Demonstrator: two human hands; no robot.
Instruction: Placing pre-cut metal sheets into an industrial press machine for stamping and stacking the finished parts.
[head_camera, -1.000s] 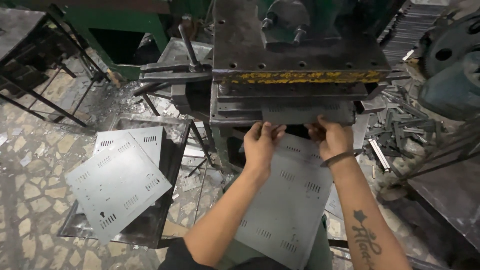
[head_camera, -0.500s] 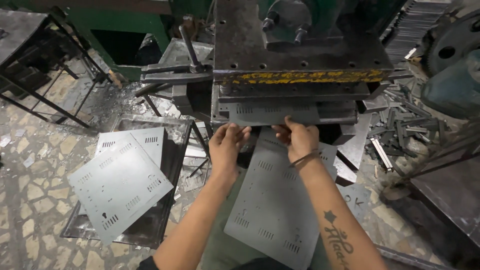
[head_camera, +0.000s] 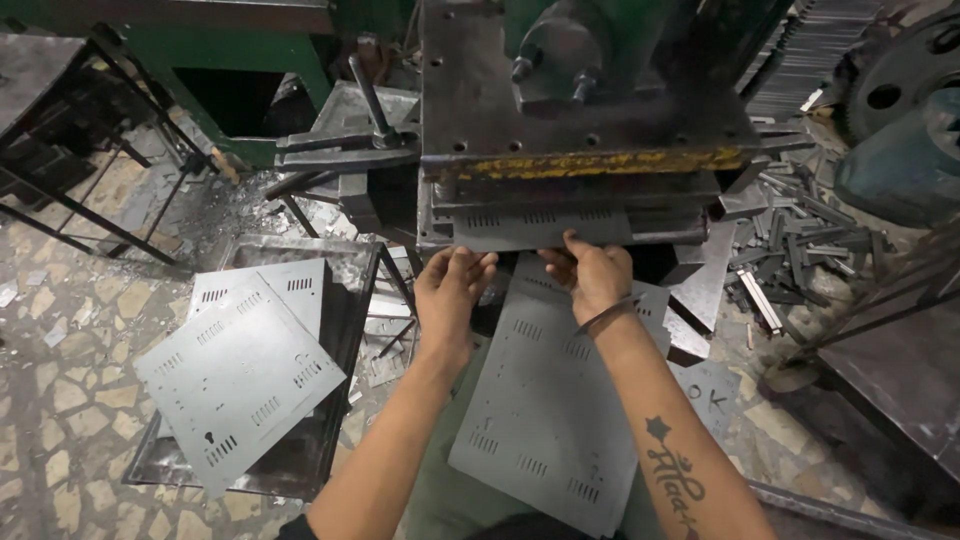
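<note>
A grey punched metal sheet (head_camera: 535, 229) lies in the slot of a heavy press (head_camera: 580, 120) with a worn yellow strip. My left hand (head_camera: 450, 290) holds the sheet's near edge from below, fingers curled up onto it. Just to the right, my right hand (head_camera: 592, 275), with a thin bangle at the wrist, grips the same edge. Under my arms a stack of similar slotted grey sheets (head_camera: 545, 400) rests across my lap.
Left of me a dark metal tray (head_camera: 320, 440) holds more punched sheets (head_camera: 240, 365). A lever handle (head_camera: 368, 95) sticks out at the press's left. Scrap strips (head_camera: 800, 240) pile up to the right. A dark metal frame (head_camera: 80, 200) stands on the stone floor.
Both hands have shifted left along the press opening. The sheet edge in them now sits further inside the slot.
</note>
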